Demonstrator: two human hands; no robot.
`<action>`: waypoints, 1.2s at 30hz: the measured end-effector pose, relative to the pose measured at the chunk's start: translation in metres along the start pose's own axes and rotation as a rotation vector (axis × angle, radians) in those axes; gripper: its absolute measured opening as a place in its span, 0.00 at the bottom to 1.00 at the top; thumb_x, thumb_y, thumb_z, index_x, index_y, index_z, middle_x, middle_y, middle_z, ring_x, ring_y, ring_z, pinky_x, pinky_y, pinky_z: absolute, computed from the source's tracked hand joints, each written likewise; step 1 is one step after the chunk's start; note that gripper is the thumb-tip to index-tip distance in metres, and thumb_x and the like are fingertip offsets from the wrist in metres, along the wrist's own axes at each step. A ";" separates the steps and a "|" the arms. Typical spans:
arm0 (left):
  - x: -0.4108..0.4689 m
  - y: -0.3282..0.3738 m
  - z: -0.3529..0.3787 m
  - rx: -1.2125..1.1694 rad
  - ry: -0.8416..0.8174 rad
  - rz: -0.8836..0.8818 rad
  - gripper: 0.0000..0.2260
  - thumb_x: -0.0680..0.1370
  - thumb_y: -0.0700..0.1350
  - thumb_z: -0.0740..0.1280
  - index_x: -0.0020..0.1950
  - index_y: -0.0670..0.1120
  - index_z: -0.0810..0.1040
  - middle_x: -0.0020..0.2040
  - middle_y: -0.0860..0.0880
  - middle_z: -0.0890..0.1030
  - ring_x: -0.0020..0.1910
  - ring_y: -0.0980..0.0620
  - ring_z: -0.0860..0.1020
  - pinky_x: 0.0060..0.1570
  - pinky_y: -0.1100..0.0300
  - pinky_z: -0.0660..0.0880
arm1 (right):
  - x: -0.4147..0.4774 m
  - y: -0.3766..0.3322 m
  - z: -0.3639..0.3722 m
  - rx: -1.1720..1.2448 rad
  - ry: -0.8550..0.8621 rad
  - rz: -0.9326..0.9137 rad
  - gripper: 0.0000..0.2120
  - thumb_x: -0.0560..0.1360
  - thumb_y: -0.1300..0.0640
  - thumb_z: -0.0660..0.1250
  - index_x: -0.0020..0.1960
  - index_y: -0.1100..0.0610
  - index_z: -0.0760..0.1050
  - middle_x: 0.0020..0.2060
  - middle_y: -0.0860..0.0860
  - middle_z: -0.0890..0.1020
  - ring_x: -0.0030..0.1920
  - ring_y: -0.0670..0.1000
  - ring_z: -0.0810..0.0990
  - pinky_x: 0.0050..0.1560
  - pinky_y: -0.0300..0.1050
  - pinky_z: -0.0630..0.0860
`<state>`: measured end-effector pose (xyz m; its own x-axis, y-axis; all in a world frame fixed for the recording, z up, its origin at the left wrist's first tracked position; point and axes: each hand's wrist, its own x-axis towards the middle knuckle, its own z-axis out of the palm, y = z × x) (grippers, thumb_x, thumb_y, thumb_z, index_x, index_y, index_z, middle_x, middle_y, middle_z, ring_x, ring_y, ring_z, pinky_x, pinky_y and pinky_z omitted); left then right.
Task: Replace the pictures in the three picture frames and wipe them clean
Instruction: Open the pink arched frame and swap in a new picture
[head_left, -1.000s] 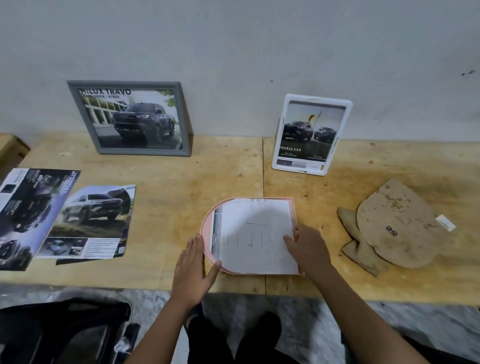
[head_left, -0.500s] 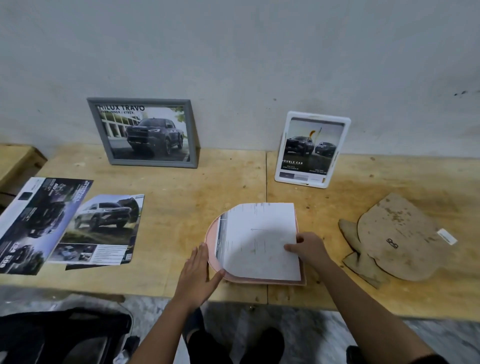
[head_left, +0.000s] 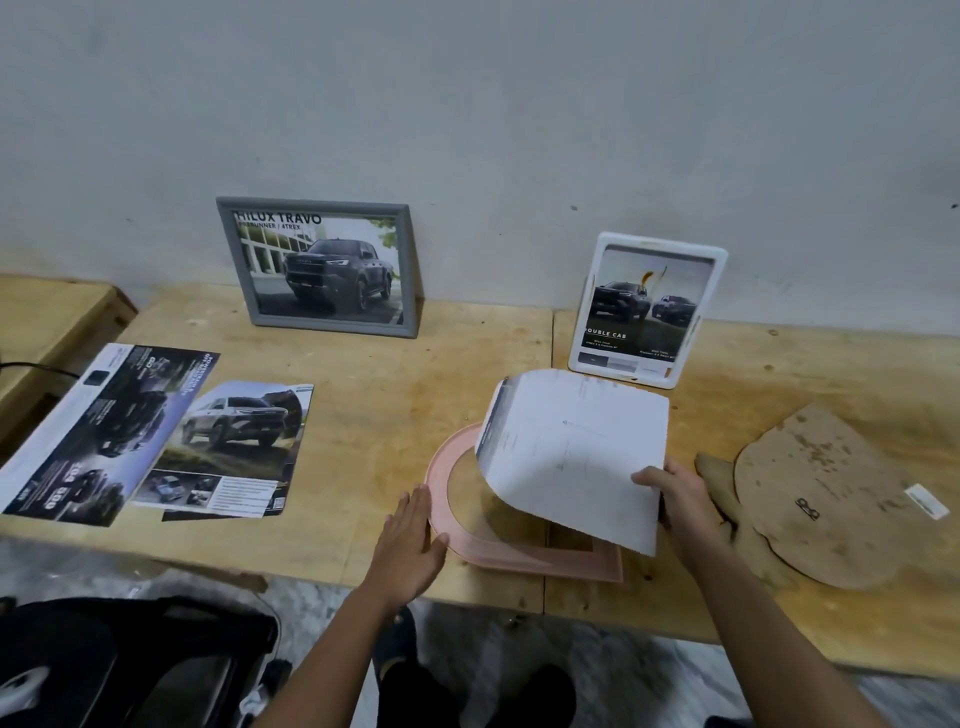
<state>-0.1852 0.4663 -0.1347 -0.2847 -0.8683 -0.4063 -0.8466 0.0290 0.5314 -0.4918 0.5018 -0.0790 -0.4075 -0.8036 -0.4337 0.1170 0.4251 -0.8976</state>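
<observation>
While my right hand (head_left: 685, 504) pinches the sheet (head_left: 571, 457) at its lower right corner, thumb on top, the sheet curls up off the pink frame (head_left: 519, 558). The pale side faces me: faint print, unreadable, with a dark strip down the left edge.

Pink frame lies flat on the bench (head_left: 389, 374) near the front edge, arched end to the left, with wood showing through the opening. Left hand (head_left: 410, 540) is flat, fingers straight, against the frame's left rim, gripping nothing.

Grey frame (head_left: 317, 267) leans on the wall, back left. It shows a truck picture headed "HILUX TRAVO"; the line under it ends "/ 4TREX".

White frame (head_left: 647, 309) leans on the wall just behind the sheet. It shows two trucks; I can read "OUBLE CAB", and the small print below is too small.

Backing board (head_left: 826, 493) lies flat, right of my right hand. It has a small metal hanger and a white label, not legible.

Brochure (head_left: 98, 431) and print (head_left: 234, 447) lie far left, edges meeting, both showing trucks. The brochure's writing is upside down and unreadable.
</observation>
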 end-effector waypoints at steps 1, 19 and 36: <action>0.001 -0.001 0.000 -0.053 0.004 0.003 0.29 0.80 0.52 0.55 0.77 0.45 0.49 0.77 0.50 0.50 0.76 0.44 0.49 0.74 0.44 0.51 | -0.001 -0.004 0.004 0.068 -0.038 0.017 0.21 0.64 0.56 0.70 0.55 0.62 0.74 0.52 0.59 0.79 0.48 0.60 0.77 0.42 0.52 0.71; -0.033 -0.073 -0.141 -1.249 0.325 -0.013 0.37 0.57 0.50 0.76 0.63 0.48 0.69 0.56 0.47 0.81 0.53 0.53 0.81 0.40 0.58 0.79 | -0.030 -0.056 0.259 0.005 -0.524 0.016 0.22 0.68 0.57 0.75 0.59 0.54 0.72 0.54 0.52 0.81 0.52 0.53 0.81 0.51 0.51 0.81; 0.006 -0.383 -0.325 -0.889 0.715 -0.379 0.10 0.75 0.35 0.64 0.55 0.42 0.74 0.45 0.48 0.77 0.46 0.47 0.74 0.40 0.64 0.71 | -0.025 -0.017 0.592 -0.530 -0.530 0.126 0.12 0.73 0.65 0.68 0.35 0.61 0.66 0.32 0.58 0.76 0.33 0.54 0.77 0.35 0.47 0.78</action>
<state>0.2834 0.2890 -0.0986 0.4674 -0.8341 -0.2930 -0.1362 -0.3954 0.9084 0.0526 0.2685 -0.0999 0.0856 -0.7711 -0.6309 -0.3719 0.5627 -0.7383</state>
